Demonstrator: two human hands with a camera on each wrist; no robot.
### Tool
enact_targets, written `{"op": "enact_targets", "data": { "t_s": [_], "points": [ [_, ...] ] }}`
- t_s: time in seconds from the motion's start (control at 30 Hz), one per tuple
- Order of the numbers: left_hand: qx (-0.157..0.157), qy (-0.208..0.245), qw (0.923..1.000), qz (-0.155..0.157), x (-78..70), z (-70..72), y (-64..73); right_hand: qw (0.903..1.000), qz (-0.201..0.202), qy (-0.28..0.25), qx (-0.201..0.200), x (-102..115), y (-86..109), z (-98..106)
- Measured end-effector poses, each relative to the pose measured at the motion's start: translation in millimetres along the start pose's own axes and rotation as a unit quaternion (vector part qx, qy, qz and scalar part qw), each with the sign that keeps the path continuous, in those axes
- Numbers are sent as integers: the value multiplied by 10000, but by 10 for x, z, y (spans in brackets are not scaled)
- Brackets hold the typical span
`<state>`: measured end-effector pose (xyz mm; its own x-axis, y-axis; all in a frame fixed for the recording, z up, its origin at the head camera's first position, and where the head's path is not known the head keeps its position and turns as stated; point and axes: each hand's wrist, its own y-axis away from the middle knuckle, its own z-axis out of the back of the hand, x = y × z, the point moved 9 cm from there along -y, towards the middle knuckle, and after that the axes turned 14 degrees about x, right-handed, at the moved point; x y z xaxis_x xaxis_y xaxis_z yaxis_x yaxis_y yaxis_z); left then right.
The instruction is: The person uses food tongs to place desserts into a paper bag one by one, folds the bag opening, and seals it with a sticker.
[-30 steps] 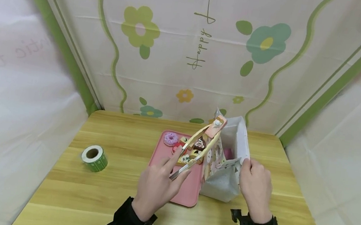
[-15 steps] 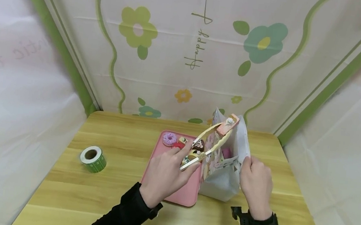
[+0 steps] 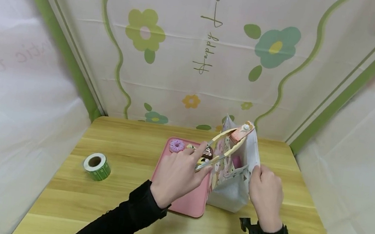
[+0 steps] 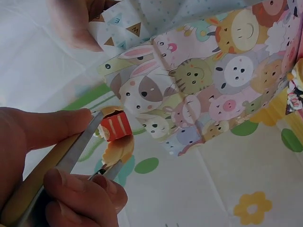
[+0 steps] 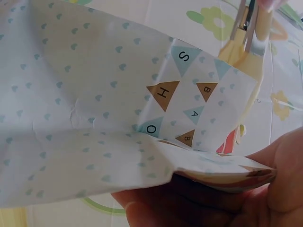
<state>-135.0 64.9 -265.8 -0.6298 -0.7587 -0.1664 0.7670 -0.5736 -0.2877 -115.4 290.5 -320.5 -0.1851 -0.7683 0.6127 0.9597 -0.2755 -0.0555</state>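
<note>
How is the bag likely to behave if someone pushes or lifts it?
The bag is probably light and flexible: its thin wall creases near the right hand. Pushed near the top, it might tip, as it stands taller than its base is wide. The pink thing inside could shift.

Backdrop cloth: script "Happy Life", turned sideways, beyond the table's far edge.
Paper bag: "S", "H", "O" on large pennants; "B", "A", "B" on smaller ones.
Bag in left wrist view: "W" or "M" on a brown pennant.
Side cloth: faint script past the left edge, partly legible.
Sticker roll: print too small to read.
</note>
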Motion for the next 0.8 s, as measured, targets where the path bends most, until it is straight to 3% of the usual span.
{"op": "enact_targets", "data": {
  "t_s": [0.37,0.53,0.8],
  "points": [
    [162,-23,9999,-9,-99,79,-194,10000,-39,-3,8,-19,7,-18],
    [261,-209,9994,58,-113,64,-224,10000,-58,-40,-26,-29,15,-16],
    [118,-253,9995,164,-120,117,-233,9999,-65,-66,-37,-43,7,-7]
  ]
}}
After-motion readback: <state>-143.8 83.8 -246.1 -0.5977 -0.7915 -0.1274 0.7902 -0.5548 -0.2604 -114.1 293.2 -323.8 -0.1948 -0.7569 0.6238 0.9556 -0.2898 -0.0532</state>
